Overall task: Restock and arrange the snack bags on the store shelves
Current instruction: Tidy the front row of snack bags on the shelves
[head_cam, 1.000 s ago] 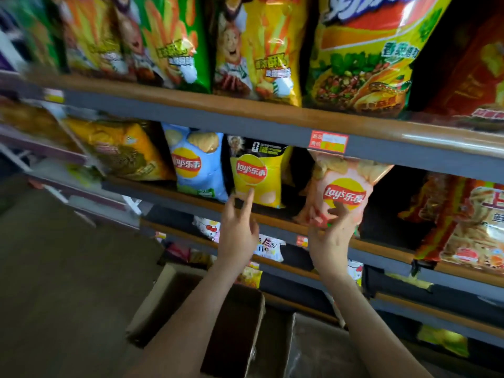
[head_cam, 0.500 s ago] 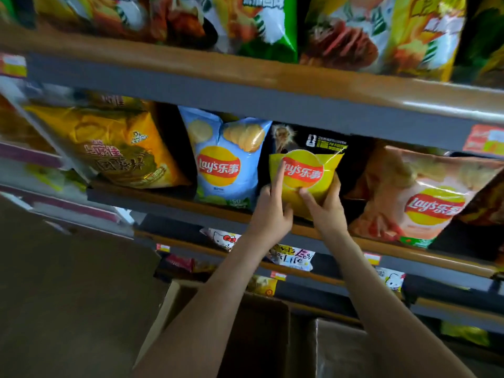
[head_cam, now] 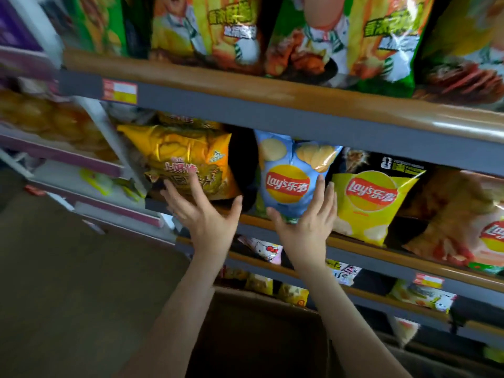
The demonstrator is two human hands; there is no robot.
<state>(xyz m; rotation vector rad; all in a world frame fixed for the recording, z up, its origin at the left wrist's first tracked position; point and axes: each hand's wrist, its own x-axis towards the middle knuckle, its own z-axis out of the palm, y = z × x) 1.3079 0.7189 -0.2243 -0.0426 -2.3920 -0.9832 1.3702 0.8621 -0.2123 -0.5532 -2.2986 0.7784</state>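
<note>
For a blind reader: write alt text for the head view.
A person's open right grip touches a blue bag on a store shelf; the open left grip reaches to the orange bag beside it. A yellow bag stands on the blue one's other side.

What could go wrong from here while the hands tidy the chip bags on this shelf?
1. The blue Lay's bag stands right at the shelf lip, with only the right hand's straight fingers against it; it could tip forward and fall.
2. The orange bag sits tilted near the shelf's left end; a sideways nudge from the spread left hand might slide it off.
</note>
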